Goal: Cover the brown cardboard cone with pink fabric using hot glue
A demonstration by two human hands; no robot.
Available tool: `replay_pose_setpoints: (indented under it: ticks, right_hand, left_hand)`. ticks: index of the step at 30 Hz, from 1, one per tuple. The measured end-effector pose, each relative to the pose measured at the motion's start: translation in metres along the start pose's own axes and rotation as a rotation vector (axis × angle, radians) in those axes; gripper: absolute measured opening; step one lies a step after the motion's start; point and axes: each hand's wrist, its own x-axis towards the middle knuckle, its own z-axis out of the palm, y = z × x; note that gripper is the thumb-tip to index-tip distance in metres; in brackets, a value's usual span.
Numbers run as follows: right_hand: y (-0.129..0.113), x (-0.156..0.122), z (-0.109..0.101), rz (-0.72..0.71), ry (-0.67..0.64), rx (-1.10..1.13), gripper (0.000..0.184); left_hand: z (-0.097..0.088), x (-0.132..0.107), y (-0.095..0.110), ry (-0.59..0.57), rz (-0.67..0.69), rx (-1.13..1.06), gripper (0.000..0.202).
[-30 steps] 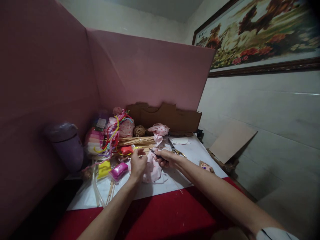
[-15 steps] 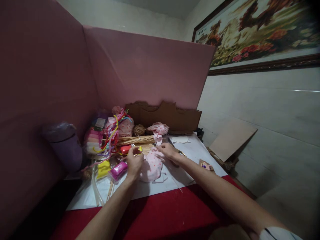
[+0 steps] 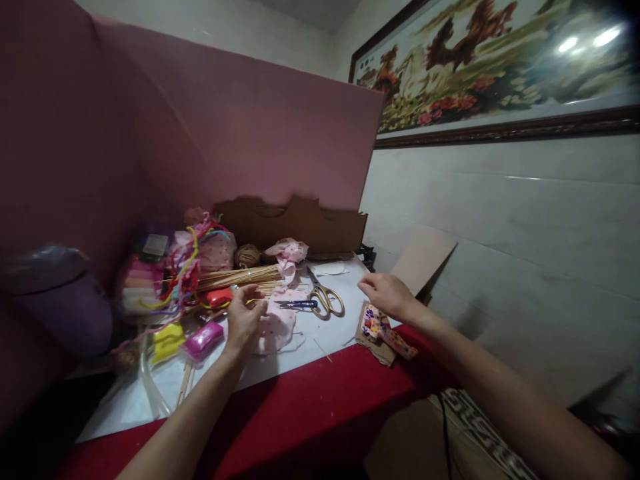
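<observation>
My left hand point(image 3: 245, 317) hovers by a piece of pink dotted cloth point(image 3: 277, 328) and a red packet point(image 3: 220, 297), thumb and fingers apart and holding nothing. Blue-handled thread snips point(image 3: 300, 304) lie across the cloth. To their right are scissors with gold handles point(image 3: 327, 302). Over the right side of the table is my right hand point(image 3: 389, 295), its fingers curled together with nothing visible in them. Just below it, a floral cloth piece point(image 3: 383, 327) rests on a bit of cardboard point(image 3: 375, 348).
On the left are a yellow packet point(image 3: 169, 341), a magenta packet point(image 3: 202, 341), colourful pipe cleaners point(image 3: 193, 267) and a bundle of sticks point(image 3: 245, 277). Behind stand a twine ball point(image 3: 247, 256) and torn cardboard point(image 3: 295, 223). Red cloth point(image 3: 300, 393) covers the table's front.
My right hand has let go of the snips and moved right, towards the floral piece. My left hand has opened. The view has turned rightward.
</observation>
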Motion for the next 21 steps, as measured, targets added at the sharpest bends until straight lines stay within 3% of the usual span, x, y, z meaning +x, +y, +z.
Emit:
replay_pose_setpoints:
  ticks: [4, 9, 15, 21]
  right_hand:
    - [0.042, -0.036, 0.006, 0.062, -0.130, -0.034, 0.023]
    - [0.052, -0.067, 0.032, 0.086, -0.167, -0.024, 0.035]
    - [0.055, -0.076, 0.051, 0.074, 0.007, 0.168, 0.037]
    - [0.065, -0.074, 0.052, 0.217, 0.275, 0.418, 0.033]
  left_hand:
    - [-0.001, 0.004, -0.005, 0.019, 0.008, 0.009, 0.041]
    - [-0.002, 0.006, -0.010, 0.059, -0.003, -0.004, 0.038]
    - [-0.002, 0.006, -0.010, 0.093, -0.016, -0.014, 0.040]
    - [-0.002, 0.005, -0.010, 0.076, -0.027, -0.016, 0.041]
